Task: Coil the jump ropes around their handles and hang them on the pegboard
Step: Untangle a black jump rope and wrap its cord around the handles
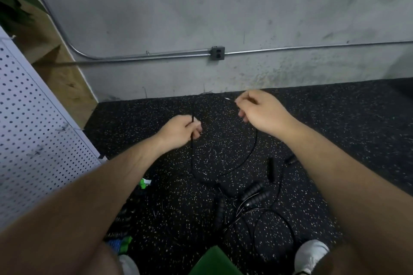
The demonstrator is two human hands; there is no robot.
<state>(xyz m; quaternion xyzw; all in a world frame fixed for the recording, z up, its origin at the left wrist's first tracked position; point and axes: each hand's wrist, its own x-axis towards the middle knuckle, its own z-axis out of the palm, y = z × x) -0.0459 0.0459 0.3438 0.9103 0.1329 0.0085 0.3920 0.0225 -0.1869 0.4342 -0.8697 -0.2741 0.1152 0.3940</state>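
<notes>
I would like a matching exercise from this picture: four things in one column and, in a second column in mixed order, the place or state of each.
Column one:
1. left hand
2. pegboard
3. outlet box
4. handles

Column two:
a. fixed on the wall
b. lying on the floor
c. grips a black rope
d. white, at the left edge

Pairs: 1-c, 2-d, 3-a, 4-b
</notes>
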